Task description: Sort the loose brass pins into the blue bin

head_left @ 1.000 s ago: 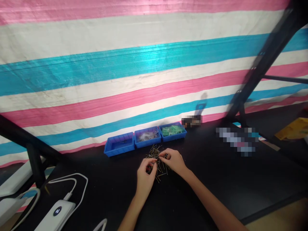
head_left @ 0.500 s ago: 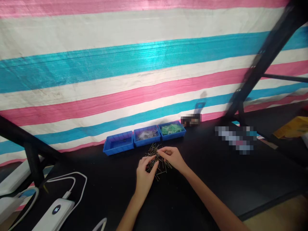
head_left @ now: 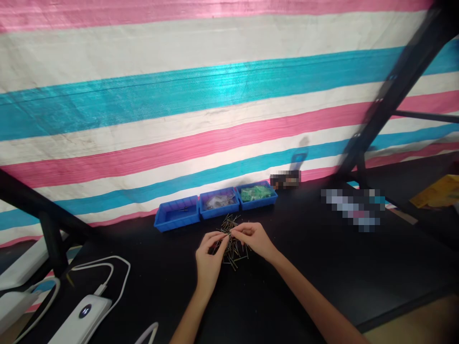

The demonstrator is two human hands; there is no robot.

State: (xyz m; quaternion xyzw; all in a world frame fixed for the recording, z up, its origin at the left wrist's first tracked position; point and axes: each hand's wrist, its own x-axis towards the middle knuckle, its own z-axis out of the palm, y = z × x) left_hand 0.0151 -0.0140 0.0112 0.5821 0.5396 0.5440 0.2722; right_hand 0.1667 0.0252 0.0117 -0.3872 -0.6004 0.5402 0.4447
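A loose pile of thin metallic sticks (head_left: 234, 255) lies on the black table, in front of three blue bins. Over the pile's left side, my left hand (head_left: 211, 248) has its thumb and fingertips pinched together. My right hand (head_left: 253, 237) is pinched too, its fingertips meeting those of the left above the pile. Whatever is between the fingertips is too small to make out. The left bin (head_left: 177, 220) holds a few thin pieces, the middle bin (head_left: 219, 211) clear plastic bags, and the right bin (head_left: 258, 203) green bags.
A white power bank (head_left: 81, 320) with a cable lies on the table (head_left: 297, 239) at the lower left. Blurred-out items (head_left: 353, 208) sit to the right, a yellow package (head_left: 435, 191) beyond them. Black frame posts stand at both sides before a striped sheet (head_left: 215, 124).
My left hand has moved slightly left and its fingers have closed to a pinch. My right fingertips have shifted left and down, and the two hands' fingertips now meet.
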